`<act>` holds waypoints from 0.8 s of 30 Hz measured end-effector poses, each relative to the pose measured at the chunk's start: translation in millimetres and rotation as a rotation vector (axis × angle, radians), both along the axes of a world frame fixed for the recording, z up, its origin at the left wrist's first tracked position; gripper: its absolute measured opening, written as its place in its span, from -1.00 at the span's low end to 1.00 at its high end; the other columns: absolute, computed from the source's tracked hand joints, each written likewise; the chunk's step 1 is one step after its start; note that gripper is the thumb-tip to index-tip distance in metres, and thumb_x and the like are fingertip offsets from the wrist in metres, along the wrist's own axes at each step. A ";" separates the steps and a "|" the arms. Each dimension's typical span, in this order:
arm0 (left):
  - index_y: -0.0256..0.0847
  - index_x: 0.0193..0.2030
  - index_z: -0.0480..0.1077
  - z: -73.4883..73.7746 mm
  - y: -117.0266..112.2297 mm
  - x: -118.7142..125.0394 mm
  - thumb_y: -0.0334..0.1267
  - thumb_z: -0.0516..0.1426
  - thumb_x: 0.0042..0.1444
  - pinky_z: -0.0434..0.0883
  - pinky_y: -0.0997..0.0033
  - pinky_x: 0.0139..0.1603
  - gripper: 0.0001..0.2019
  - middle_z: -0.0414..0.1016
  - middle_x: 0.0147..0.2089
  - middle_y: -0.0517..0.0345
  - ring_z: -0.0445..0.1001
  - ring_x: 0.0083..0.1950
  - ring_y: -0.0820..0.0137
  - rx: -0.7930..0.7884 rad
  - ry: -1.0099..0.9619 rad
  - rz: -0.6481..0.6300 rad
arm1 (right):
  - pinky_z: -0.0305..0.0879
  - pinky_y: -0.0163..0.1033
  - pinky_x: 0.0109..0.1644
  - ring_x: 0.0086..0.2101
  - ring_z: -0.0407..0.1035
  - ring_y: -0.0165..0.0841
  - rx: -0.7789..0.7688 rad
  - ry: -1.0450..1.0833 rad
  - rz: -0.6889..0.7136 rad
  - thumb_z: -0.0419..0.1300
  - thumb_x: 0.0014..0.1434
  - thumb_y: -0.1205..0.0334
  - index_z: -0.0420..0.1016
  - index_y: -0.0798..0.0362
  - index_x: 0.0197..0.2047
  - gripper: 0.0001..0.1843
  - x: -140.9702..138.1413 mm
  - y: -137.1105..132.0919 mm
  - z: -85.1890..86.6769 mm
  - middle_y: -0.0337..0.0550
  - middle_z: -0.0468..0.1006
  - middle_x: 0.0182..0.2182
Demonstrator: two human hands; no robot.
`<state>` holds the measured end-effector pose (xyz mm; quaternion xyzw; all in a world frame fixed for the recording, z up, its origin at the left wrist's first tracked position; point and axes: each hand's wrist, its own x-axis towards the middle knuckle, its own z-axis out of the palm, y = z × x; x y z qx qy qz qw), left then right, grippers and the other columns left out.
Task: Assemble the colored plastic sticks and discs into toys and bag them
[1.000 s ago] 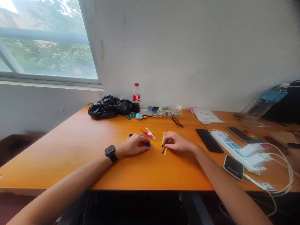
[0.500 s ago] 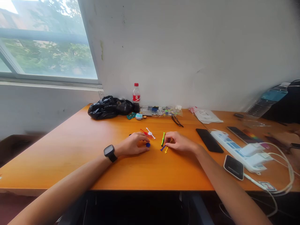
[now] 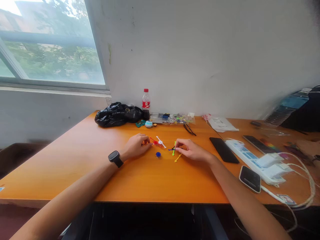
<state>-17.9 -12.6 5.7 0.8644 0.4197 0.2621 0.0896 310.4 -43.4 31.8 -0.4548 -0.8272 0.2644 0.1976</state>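
Observation:
My left hand (image 3: 137, 145), with a black watch on its wrist, rests on the table with its fingers curled together. Something dark shows under those fingers, too hidden to name. Just right of the fingertips lie a red arrow-shaped plastic piece (image 3: 155, 142) and a white one (image 3: 160, 142). A round blue piece (image 3: 158, 154) sits alone on the tabletop between the hands. My right hand (image 3: 191, 149) pinches a thin blue arrow piece (image 3: 171, 149) between thumb and forefinger. It crosses above a green arrow piece (image 3: 173, 153). Below these fingers a yellow arrow piece (image 3: 177, 158) lies at a slant.
Along the wall are a black plastic bag (image 3: 117, 115), a cola bottle (image 3: 146, 104) and a clear bag of small parts (image 3: 175, 118). A dark phone (image 3: 223, 150), a white power strip (image 3: 246, 156) and cables are on the right. Another person's hand (image 3: 306, 148) shows at the right edge.
My left hand has moved left and away from the round blue piece, leaving it uncovered. My right hand has raised the blue arrow piece and shifted it upward over the green one.

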 end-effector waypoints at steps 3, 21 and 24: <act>-0.15 -0.32 0.46 0.1 -0.1 -1.4 -0.02 0.12 0.37 0.29 0.35 -0.31 -0.69 0.58 -0.26 0.10 0.49 -0.27 0.30 -0.043 0.066 0.003 | 0.30 -0.20 -0.16 -0.22 0.44 -0.26 -0.007 0.057 -0.011 0.16 0.39 0.08 0.41 0.01 -0.19 -0.82 -1.9 -0.2 -0.8 -0.13 0.59 -0.22; -0.22 -0.18 0.57 -5.5 16.9 -10.5 0.25 -0.11 0.44 0.35 0.40 -0.33 -0.37 0.60 -0.29 0.06 0.51 -0.35 0.32 -0.226 -0.215 0.031 | 0.18 -0.27 -0.29 -0.38 0.28 -0.37 0.046 0.204 -0.033 0.13 0.42 0.02 0.31 0.00 -0.16 -0.77 -20.5 1.1 -18.3 -0.26 0.41 -0.36; -0.27 -0.20 0.57 -11.0 26.5 -14.9 0.31 -0.15 0.42 0.40 0.40 -0.33 -0.29 0.61 -0.30 0.02 0.55 -0.34 0.30 -0.329 -0.358 0.072 | 0.15 -0.27 -0.31 -0.40 0.25 -0.38 0.071 0.186 -0.021 0.10 0.45 0.01 0.37 0.01 -0.17 -0.75 -20.9 0.8 -18.9 -0.26 0.42 -0.38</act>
